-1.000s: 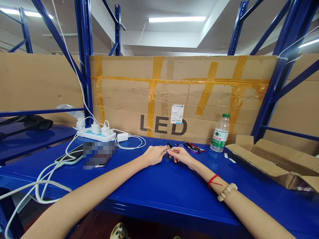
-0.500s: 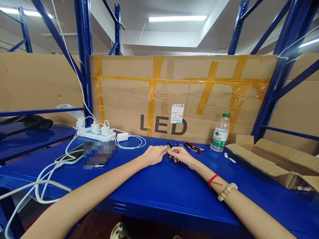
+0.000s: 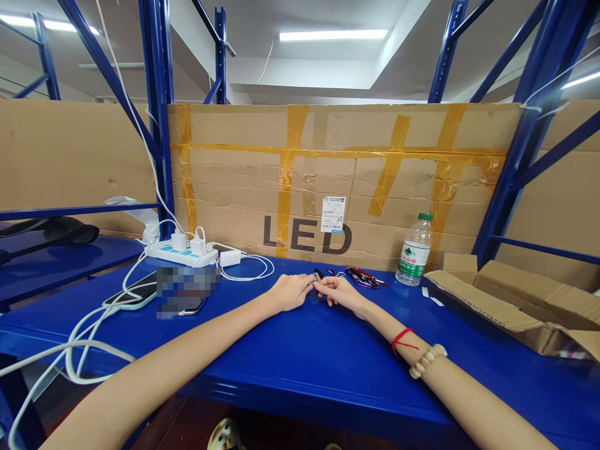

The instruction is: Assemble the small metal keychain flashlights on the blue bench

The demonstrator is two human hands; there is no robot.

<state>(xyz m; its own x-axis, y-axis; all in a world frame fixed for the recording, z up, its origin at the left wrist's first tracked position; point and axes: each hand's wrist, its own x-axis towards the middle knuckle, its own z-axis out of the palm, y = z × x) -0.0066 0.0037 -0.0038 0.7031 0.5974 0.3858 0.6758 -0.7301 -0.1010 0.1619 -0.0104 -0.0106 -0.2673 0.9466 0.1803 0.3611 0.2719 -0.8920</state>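
Head view: holding a dark pen [image 3: 319,274] at the center of the frame in the right hand [image 3: 340,294], with the left hand [image 3: 291,292] close against it, in a grip too hidden to tell. Showing clustered pens [image 3: 366,279] just right of center on the blue surface [image 3: 290,350], with a green-capped water bottle [image 3: 412,251] and open cardboard box [image 3: 487,303] farther right.

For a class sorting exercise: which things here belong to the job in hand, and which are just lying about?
Belongs to the job:
dark pen-like object, in the right hand; left hand close by
probably the loose pens

Seemingly lying about:
bottle
open cardboard box
power strip
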